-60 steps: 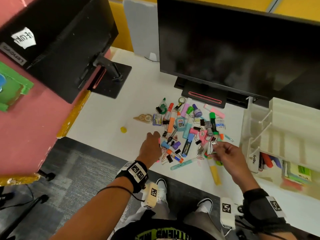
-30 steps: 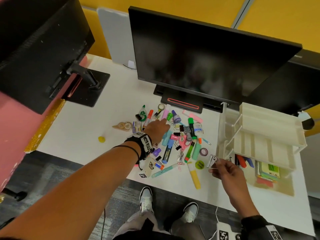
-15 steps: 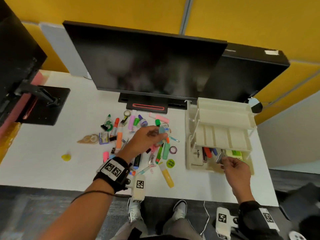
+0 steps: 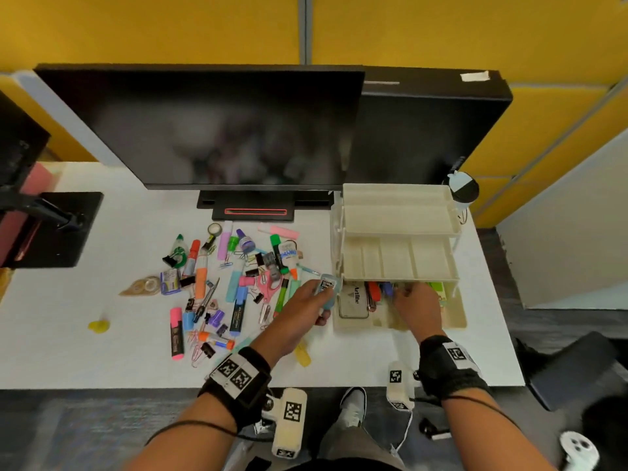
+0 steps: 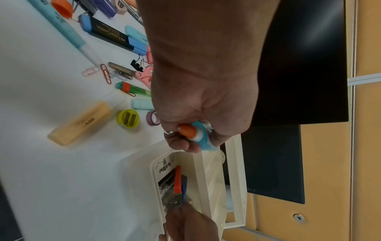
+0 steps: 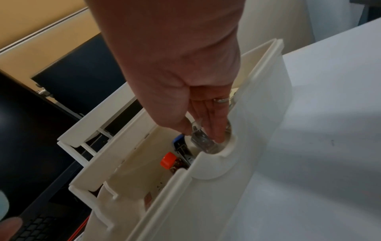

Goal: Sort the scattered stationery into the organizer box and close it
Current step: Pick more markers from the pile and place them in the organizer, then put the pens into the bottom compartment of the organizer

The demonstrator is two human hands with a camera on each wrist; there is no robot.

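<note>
**Both hands at the organizer box, each carrying an item**

With the cream plastic organizer box (image 4: 401,263) as my reference on the white desk (image 4: 102,355), I read the scene from the left. Well left of the box lies the scattered pile of stationery (image 4: 231,287): highlighters, markers, binder clips, paper clips and pink-handled scissors (image 4: 266,287). A yellow highlighter (image 5: 81,123) and a round yellow sharpener (image 5: 128,120) lie between the pile and the box.

Just beside the box's left wall, my left hand (image 4: 302,311) has its fingers curled round a small light-blue glue bottle with an orange cap (image 5: 193,133), held above the desk.

The box stands open, its upper trays (image 4: 401,212) swung up and back, the bottom compartment exposed. Inside at the left sits a white Artline-labelled case (image 4: 353,299), with red and blue markers (image 4: 379,290) next to it.

My right hand (image 4: 419,309) reaches into that bottom compartment, thumb and fingers pinching a silver metal binder clip (image 6: 201,139) close behind the front wall. Behind the box stands a black monitor (image 4: 217,127).
</note>
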